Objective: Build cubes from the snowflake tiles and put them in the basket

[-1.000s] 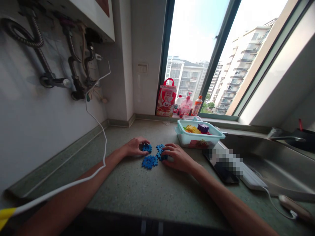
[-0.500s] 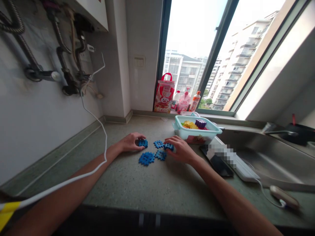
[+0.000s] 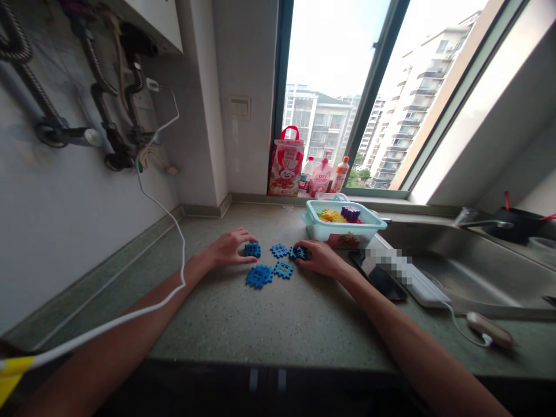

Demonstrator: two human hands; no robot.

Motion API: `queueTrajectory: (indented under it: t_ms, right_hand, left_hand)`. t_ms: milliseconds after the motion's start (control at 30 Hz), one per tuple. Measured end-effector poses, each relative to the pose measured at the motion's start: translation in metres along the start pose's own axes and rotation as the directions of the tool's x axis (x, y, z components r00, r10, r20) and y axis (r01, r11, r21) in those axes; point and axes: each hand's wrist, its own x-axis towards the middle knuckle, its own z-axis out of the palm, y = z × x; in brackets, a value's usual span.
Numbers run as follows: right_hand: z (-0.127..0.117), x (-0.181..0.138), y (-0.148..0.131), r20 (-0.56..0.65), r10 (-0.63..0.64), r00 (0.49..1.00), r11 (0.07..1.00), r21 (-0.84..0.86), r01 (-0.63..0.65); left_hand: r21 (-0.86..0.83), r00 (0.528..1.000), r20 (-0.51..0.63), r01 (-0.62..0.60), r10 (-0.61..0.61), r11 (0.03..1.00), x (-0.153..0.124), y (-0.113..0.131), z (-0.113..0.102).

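Note:
On the counter (image 3: 234,324) lie several blue plastic building pieces with toothed edges and square holes. My left hand (image 3: 229,249) curves its thumb and fingers around a blue piece (image 3: 252,249), which looks like a small stack. At the right, my right hand (image 3: 320,258) pinches the edge of another blue piece (image 3: 297,253) between thumb and fingers. Between the hands lie two flat pieces, a far one (image 3: 278,250) and a nearer one (image 3: 284,269). An overlapping pile of blue pieces (image 3: 259,276) rests closer to me.
A light-blue tub (image 3: 354,236) of yellow and purple pieces stands behind my right hand. Right of it are a dark phone (image 3: 382,281), a white power strip (image 3: 419,284) and a steel sink (image 3: 478,272). A white cable (image 3: 183,260) hangs across my left forearm.
My right fingers have shifted from on top of their blue piece to its right edge, leaving more of it showing. My left hand stays around its piece. The view has moved slightly.

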Motion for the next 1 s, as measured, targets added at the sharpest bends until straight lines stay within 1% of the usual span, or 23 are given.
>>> queueTrajectory:
  t_ms: [67, 133, 233, 300, 367, 500, 633, 733, 867, 1000]
  right_hand:
    - [-0.003, 0.0, -0.001, -0.022, 0.003, 1.0, 1.0, -0.012, -0.004]
    - [-0.007, -0.001, -0.005, -0.069, -0.006, 0.998, 1.0, -0.027, 0.004]
    - [-0.011, -0.003, -0.021, -0.118, -0.065, 0.991, 0.998, -0.008, 0.065]
    - [-0.01, -0.005, -0.034, -0.099, -0.099, 0.99, 0.994, 0.026, 0.102]
    - [-0.006, -0.007, -0.045, -0.054, -0.111, 0.992, 0.992, 0.048, 0.113]
    - [0.0, -0.009, -0.058, 0.007, -0.104, 0.995, 0.994, 0.042, 0.103]
    - [0.0, -0.009, -0.061, 0.007, -0.09, 0.996, 0.996, -0.007, 0.09]
    - [0.001, -0.009, -0.06, 0.038, -0.073, 0.997, 0.997, -0.026, 0.074]
    - [0.003, -0.01, -0.061, 0.069, -0.051, 0.996, 0.998, -0.031, 0.053]
    - [0.007, -0.01, -0.062, 0.062, -0.039, 0.997, 0.998, -0.049, 0.042]
  left_hand:
    - [-0.012, 0.995, 0.043, -0.087, 0.087, 0.996, 0.002, 0.013, -0.007]
    - [-0.027, 0.982, 0.091, -0.164, 0.166, 0.986, 0.003, 0.025, -0.012]
    - [-0.028, 0.966, 0.139, -0.215, 0.217, 0.976, 0.004, 0.039, -0.011]
    - [-0.022, 0.963, 0.17, -0.21, 0.211, 0.977, 0.003, 0.043, -0.008]
    - [-0.01, 0.962, 0.187, -0.199, 0.198, 0.98, 0.002, 0.044, -0.005]
    - [0.018, 0.972, 0.168, -0.172, 0.167, 0.985, 0.001, 0.044, -0.002]
    - [0.077, 0.986, 0.122, -0.127, 0.117, 0.989, 0.004, 0.047, -0.001]
    - [0.125, 0.994, 0.082, -0.087, 0.077, 0.988, 0.007, 0.05, 0.001]
    - [0.139, 0.991, 0.113, -0.093, 0.077, 0.986, 0.008, 0.051, 0.007]
    - [0.09, 0.985, 0.137, -0.114, 0.101, 0.989, 0.007, 0.05, 0.009]
